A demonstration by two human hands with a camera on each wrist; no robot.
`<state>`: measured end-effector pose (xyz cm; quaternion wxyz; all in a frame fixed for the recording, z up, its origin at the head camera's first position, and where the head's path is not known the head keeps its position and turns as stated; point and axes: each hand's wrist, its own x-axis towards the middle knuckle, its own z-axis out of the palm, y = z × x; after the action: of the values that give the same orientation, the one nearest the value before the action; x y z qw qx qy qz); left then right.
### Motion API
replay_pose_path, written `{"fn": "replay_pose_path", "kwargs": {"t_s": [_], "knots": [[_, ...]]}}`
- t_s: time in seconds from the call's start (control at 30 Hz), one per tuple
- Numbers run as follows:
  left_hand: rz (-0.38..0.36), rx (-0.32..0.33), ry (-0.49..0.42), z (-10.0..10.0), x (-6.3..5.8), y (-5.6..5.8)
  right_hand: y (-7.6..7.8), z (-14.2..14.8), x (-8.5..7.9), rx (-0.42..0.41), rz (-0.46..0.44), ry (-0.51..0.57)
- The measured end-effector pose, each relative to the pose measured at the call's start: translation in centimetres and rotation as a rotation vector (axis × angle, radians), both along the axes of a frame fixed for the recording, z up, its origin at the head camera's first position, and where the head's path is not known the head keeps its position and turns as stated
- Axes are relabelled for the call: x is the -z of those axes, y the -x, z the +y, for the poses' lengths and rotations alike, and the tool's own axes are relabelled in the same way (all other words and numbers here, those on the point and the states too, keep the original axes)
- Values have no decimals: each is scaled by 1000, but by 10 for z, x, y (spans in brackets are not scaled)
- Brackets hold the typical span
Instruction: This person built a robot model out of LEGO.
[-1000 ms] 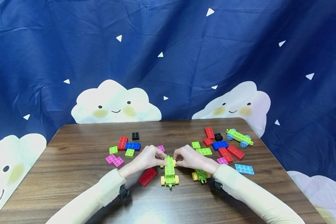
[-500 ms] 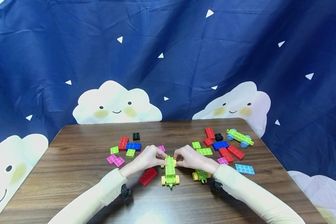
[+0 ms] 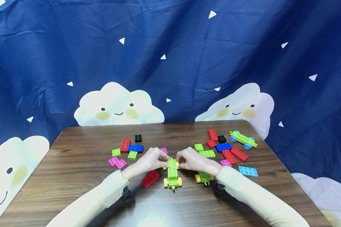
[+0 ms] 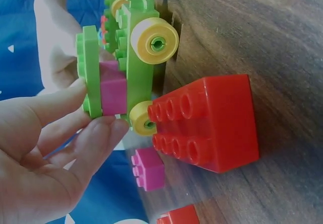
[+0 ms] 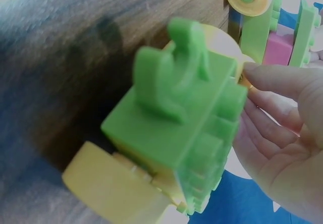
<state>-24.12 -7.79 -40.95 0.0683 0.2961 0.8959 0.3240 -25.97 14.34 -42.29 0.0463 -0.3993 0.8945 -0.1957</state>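
Note:
My left hand (image 3: 152, 160) pinches a green plate (image 4: 92, 67) and the pink brick (image 4: 113, 90) under it. Both sit on a green wheeled car base (image 4: 140, 77) with yellow wheels, lengthwise before me. Opposite, my right hand (image 3: 195, 161) grips the base's far end at a yellow wheel (image 3: 177, 164); the right wrist view partly hides those fingertips. A second green car base (image 5: 166, 133), also yellow-wheeled, stands close under my right wrist. Beside the left wrist lies a large red brick (image 3: 150, 179).
Several coloured bricks lie far left, including a blue one (image 3: 135, 148) and a black one (image 3: 138, 138). More lie far right, with a light-blue plate (image 3: 248, 171) and a blue-wheeled green car base (image 3: 242, 139). The wooden table (image 3: 82, 151) ends at a blue curtain.
Both hands keep their places on the wheeled base. The whole head view has shifted slightly; no brick has visibly moved on the table.

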Motion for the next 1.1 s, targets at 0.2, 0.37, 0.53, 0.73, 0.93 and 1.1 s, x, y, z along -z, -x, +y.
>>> {"fn": "replay_pose_path", "kwargs": {"t_s": [0.2, 0.37, 0.53, 0.73, 0.93, 1.1], "knots": [[15, 5, 22, 2, 0, -4, 0, -1, 1, 8, -13, -1], [18, -7, 22, 3, 1, -6, 0, 0, 1, 17, -22, 0], [30, -2, 7, 2, 3, -6, 0, 0, 2, -1, 2, 9], [38, 8, 2, -1, 4, -4, 1, 0, 2, -21, 34, 15], [41, 25, -5, -3, 4, -2, 0, 1, 0, -23, 24, 24], [78, 48, -6, -4, 5, -3, -1, 0, 1, -15, 5, 16]]}}
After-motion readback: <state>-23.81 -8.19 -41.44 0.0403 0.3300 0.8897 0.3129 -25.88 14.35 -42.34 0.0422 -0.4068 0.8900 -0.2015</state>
